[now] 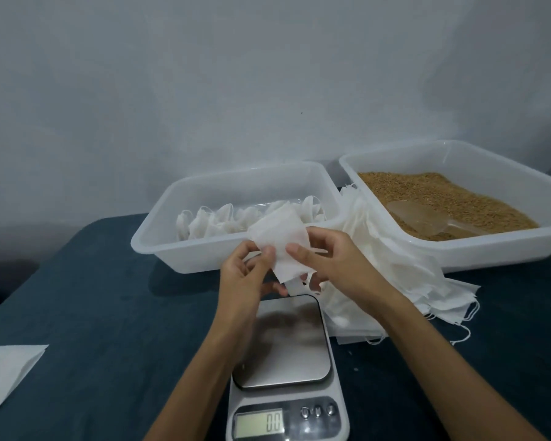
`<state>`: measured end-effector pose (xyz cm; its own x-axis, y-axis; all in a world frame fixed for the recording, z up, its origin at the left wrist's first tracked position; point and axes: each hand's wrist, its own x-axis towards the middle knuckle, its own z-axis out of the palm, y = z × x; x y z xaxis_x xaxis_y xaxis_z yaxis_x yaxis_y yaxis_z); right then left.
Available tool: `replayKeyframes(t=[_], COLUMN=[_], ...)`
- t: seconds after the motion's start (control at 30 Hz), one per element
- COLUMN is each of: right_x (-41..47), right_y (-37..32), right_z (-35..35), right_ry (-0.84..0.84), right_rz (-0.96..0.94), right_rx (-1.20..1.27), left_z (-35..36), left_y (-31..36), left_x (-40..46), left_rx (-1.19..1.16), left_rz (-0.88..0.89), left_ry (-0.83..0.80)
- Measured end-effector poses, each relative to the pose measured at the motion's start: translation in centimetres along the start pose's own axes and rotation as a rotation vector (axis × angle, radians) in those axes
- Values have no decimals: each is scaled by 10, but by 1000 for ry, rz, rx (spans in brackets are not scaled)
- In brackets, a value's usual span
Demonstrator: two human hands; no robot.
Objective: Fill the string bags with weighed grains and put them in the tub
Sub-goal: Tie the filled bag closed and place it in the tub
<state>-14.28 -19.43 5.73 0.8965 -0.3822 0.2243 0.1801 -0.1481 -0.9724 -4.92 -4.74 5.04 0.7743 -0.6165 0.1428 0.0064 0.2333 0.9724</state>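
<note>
Head view, near edge: kitchen scale (287,377) sitting on dark blue table (93,297), steel pan bare, display reading 0.0. White sheet (7,374) lying at table's L edge. Just above scale pan, both hands working one empty string bag (280,246): left hand (245,278) pinching bag's L edge btwn thumb and fingers, right hand (325,262) pinching R edge w/ thumb on top, other fingers curled under. Bag hanging off the scale, not touching it. To R of scale, stack of empty bags (395,281) fanning out on table, strings trailing. Further back L, white tub (159,230) holding row of filled bags (223,221). Back R, second tub (458,256) holding brown grains (433,192), clear scoop (427,218) lying in them.
</note>
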Motion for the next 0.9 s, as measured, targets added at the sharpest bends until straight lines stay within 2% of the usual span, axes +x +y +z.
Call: replayKeyframes(t=[0.23,0.5,0.6,0.67,0.77,0.9], right_x=[4,3,4,6,5,7], right_y=[8,25,22,16,12,16], right_z=[-1,5,7,4,-1,-2], right_ry=[75,12,59,95,9,103], right_rz=[-26,64,-10,-44,-50,-48], right_rx=[-109,-626,-553,-348,-41,-18], left_z=[-6,-14,-17,-16,-15,-15], left_y=[-7,-10,-7,-6,-5,-6], left_x=[4,7,8,6,3,2], left_rx=[-23,61,37,18,78,165], left_rz=[-61,-53,-36,-32,16,36], left_ry=[47,165,172,127,57,61])
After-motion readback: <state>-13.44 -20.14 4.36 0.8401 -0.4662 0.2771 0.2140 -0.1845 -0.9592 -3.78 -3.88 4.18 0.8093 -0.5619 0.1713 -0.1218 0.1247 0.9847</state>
